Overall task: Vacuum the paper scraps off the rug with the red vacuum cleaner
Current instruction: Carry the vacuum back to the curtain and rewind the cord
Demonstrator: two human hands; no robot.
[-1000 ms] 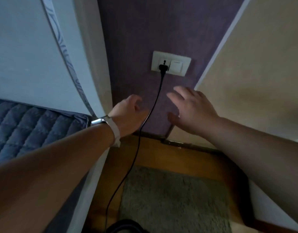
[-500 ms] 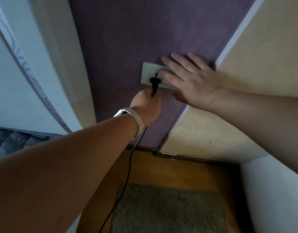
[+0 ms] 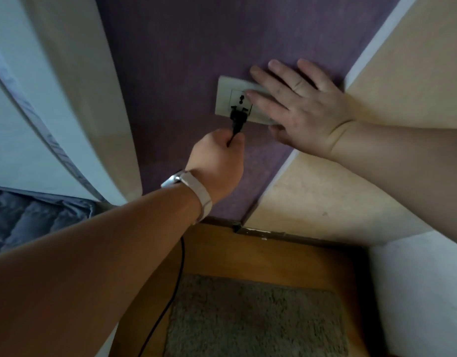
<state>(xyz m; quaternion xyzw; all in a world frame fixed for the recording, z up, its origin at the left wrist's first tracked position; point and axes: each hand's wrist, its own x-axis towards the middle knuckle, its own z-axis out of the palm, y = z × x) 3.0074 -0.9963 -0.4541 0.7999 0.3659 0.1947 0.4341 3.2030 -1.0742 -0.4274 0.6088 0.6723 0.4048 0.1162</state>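
**Purple wall, narrow corner: plug at the socket, cord in the left fist**

Purple wallpaper (image 3: 183,60) fills the upper middle of the frame, hemmed in on both sides: a cream upright panel (image 3: 75,86) runs down the left, and a beige panel (image 3: 338,197) with a pale edge strip slants in from the upper right. The two close the wall to a narrow wedge that ends at a dark skirting board (image 3: 219,221). Below it lies a band of wooden floor (image 3: 261,256), then the grey-brown shaggy rug (image 3: 255,320) at bottom centre, its far edge parallel to the skirting and its right side near a white wall (image 3: 415,292). Blue quilted bedding (image 3: 29,220) sits at the left edge.

A pale socket plate (image 3: 226,99) is mounted on the purple wall, just left of the beige panel's edge. The right hand (image 3: 307,106) lies flat over the plate's right half, fingers straight and spread, their tips reaching past the plate's top edge onto the wallpaper.

The black plug (image 3: 237,119) sits at the lower holes of the socket, touching the plate; whether its pins are fully seated cannot be told. The left hand (image 3: 217,161), a pale wristband (image 3: 199,191) on its wrist, is clenched round the black power cord (image 3: 179,266) just below the plug, the knuckles near the wall. From behind the forearm the cord drops over the floor along the rug's left edge and leaves at the bottom of the frame.
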